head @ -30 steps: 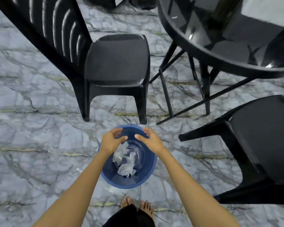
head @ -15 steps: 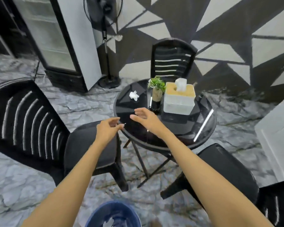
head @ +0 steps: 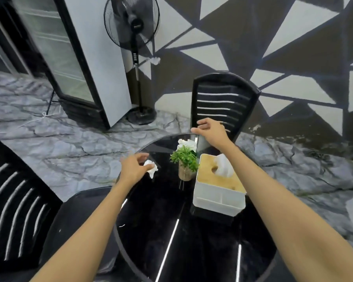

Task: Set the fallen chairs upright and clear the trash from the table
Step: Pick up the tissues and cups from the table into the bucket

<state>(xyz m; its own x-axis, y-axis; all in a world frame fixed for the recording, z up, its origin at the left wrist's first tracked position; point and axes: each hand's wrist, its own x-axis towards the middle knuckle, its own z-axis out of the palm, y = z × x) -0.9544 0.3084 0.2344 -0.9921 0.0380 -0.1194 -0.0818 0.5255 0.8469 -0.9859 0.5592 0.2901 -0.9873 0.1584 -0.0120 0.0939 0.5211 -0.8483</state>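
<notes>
A round black glossy table [head: 161, 231] fills the lower middle of the head view. A crumpled white tissue [head: 151, 168] lies near its left rim, and my left hand [head: 133, 167] pinches it with curled fingers. Another crumpled tissue [head: 186, 143] lies near the far rim behind a small plant. My right hand [head: 210, 130] hovers just above and beyond that tissue, fingers loosely bent, holding nothing. One black slatted chair [head: 222, 98] stands upright behind the table, and another chair [head: 18, 200] stands upright at the left.
A small green plant in a pot [head: 185, 161] and a white tissue box with a wooden lid [head: 218, 188] stand on the table's right half. A standing fan [head: 135, 58] and a glass-door fridge [head: 69, 58] are by the patterned wall. The floor is grey marble.
My view lifted from the blue bin to the table. Both hands reached forward over the tabletop; the left hand came onto the near tissue, the right moved to the far rim.
</notes>
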